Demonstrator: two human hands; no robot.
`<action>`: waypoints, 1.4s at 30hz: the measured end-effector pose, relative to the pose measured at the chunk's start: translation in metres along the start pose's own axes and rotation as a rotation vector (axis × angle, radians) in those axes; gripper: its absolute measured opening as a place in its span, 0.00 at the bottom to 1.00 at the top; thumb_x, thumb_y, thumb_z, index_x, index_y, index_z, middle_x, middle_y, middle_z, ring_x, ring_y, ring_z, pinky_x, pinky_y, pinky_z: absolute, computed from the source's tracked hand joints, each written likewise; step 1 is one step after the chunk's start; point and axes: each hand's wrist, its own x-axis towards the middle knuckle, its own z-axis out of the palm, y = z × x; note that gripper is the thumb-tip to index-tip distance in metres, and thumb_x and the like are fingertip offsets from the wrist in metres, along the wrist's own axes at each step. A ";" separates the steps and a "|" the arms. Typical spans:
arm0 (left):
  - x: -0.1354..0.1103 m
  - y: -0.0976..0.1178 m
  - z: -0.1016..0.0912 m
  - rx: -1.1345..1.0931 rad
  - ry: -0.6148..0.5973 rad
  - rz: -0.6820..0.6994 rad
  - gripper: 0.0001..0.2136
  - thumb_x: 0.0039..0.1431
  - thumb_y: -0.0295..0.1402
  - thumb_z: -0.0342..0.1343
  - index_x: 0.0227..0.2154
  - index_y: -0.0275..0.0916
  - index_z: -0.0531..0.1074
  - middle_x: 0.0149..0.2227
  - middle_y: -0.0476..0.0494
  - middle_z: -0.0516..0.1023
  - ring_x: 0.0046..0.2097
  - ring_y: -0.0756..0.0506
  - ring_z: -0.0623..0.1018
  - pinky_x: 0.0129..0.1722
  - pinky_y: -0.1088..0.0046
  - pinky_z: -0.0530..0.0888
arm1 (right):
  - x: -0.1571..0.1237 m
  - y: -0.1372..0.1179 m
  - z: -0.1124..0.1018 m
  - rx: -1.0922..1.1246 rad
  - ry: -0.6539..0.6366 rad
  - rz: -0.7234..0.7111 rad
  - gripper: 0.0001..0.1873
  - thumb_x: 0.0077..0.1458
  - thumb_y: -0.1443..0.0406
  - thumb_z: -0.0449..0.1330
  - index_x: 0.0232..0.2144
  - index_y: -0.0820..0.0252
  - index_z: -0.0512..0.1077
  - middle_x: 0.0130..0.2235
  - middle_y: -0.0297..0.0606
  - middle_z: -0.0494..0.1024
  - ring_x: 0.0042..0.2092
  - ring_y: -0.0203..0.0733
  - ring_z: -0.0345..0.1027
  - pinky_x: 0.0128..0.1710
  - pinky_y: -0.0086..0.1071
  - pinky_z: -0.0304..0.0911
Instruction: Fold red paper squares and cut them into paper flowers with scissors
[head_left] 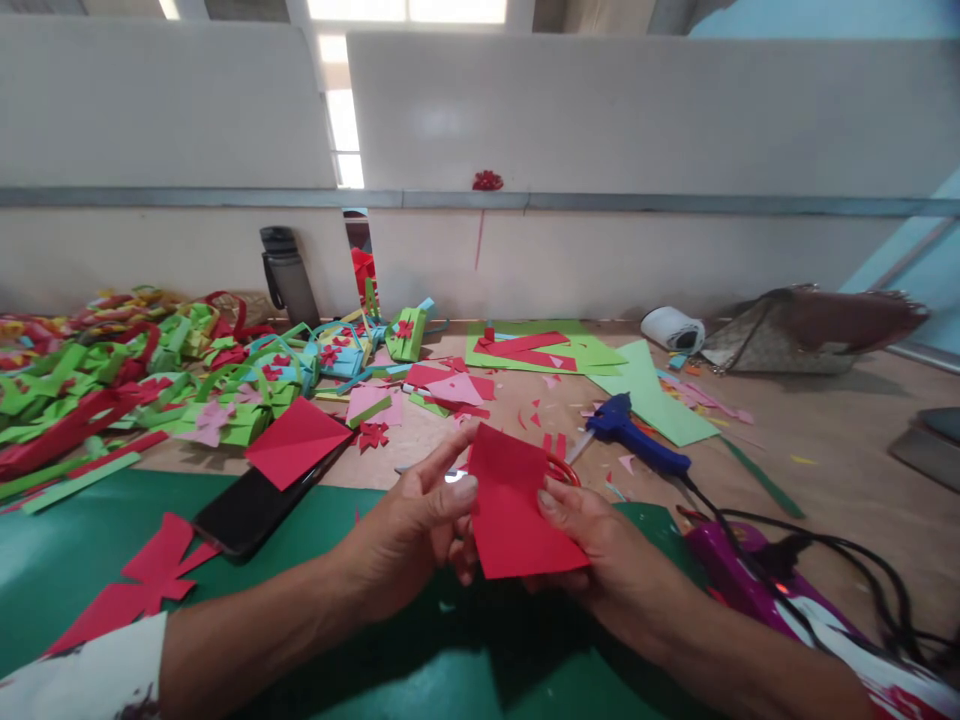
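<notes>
Both of my hands hold a square piece of red paper point(511, 508) above the green mat point(315, 640). My left hand point(420, 530) pinches its left edge with thumb and fingers closed. My right hand point(592, 545) grips the right edge, thumb on top. Behind the paper, scissors with red handles point(561, 466) lie on the table, partly hidden.
A blue glue gun point(634, 435) lies to the right, its black cord running to a purple object point(739, 580). A black phone point(259, 500) under a red sheet point(296, 440) lies left. Paper baskets and strips point(150, 380) pile at the left. A bottle point(289, 272), tape roll point(673, 328) and bag point(810, 330) stand at the back.
</notes>
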 end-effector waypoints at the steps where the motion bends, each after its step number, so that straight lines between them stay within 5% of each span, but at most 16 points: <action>1: 0.000 0.001 0.000 -0.004 -0.011 0.007 0.33 0.51 0.40 0.61 0.58 0.45 0.55 0.22 0.53 0.68 0.21 0.52 0.68 0.21 0.78 0.64 | -0.001 0.000 0.000 0.006 -0.014 0.006 0.16 0.48 0.54 0.65 0.31 0.61 0.71 0.21 0.29 0.72 0.17 0.27 0.58 0.18 0.22 0.62; 5: 0.001 0.005 -0.003 -0.002 0.036 0.025 0.31 0.54 0.44 0.57 0.59 0.45 0.55 0.24 0.51 0.70 0.21 0.51 0.68 0.19 0.78 0.64 | -0.001 0.002 -0.001 0.003 -0.065 0.017 0.14 0.52 0.55 0.63 0.28 0.61 0.71 0.20 0.27 0.70 0.15 0.24 0.52 0.19 0.23 0.63; 9: 0.004 0.007 -0.006 -0.048 0.101 0.008 0.20 0.60 0.45 0.48 0.52 0.41 0.65 0.22 0.50 0.69 0.20 0.53 0.66 0.18 0.80 0.62 | 0.000 0.004 -0.002 -0.007 -0.088 0.018 0.13 0.52 0.56 0.63 0.29 0.61 0.71 0.18 0.26 0.69 0.14 0.24 0.51 0.18 0.23 0.60; 19: 0.006 0.013 -0.007 0.005 0.178 0.062 0.10 0.57 0.34 0.53 0.41 0.38 0.70 0.20 0.53 0.69 0.18 0.54 0.67 0.17 0.81 0.64 | -0.001 0.000 -0.001 -0.025 -0.089 0.031 0.14 0.52 0.55 0.63 0.29 0.60 0.71 0.19 0.24 0.67 0.15 0.23 0.45 0.22 0.26 0.62; 24: 0.008 0.014 -0.008 0.033 0.214 0.043 0.09 0.54 0.31 0.55 0.40 0.39 0.70 0.19 0.53 0.68 0.18 0.54 0.67 0.17 0.81 0.63 | -0.002 0.002 0.000 -0.040 -0.083 0.018 0.16 0.51 0.53 0.63 0.26 0.60 0.70 0.16 0.25 0.67 0.14 0.24 0.50 0.20 0.23 0.59; 29: 0.008 0.014 -0.007 0.072 0.231 0.089 0.13 0.56 0.41 0.55 0.39 0.37 0.71 0.21 0.52 0.67 0.20 0.54 0.66 0.18 0.80 0.61 | 0.000 0.005 -0.003 -0.043 -0.059 0.025 0.14 0.51 0.55 0.64 0.32 0.61 0.73 0.18 0.28 0.71 0.16 0.26 0.57 0.15 0.19 0.50; 35: 0.008 0.013 -0.006 0.296 0.320 0.042 0.16 0.54 0.39 0.57 0.18 0.36 0.65 0.19 0.52 0.63 0.20 0.54 0.64 0.19 0.80 0.59 | -0.001 0.000 -0.009 -0.077 0.013 -0.011 0.12 0.48 0.58 0.67 0.34 0.59 0.76 0.24 0.33 0.79 0.25 0.39 0.72 0.30 0.32 0.67; 42: 0.004 0.009 -0.007 0.387 0.284 0.034 0.15 0.52 0.44 0.59 0.24 0.34 0.71 0.22 0.50 0.69 0.22 0.54 0.65 0.21 0.80 0.62 | -0.002 -0.004 -0.012 -0.119 0.052 -0.089 0.17 0.46 0.54 0.67 0.35 0.60 0.76 0.28 0.37 0.81 0.28 0.42 0.74 0.31 0.35 0.68</action>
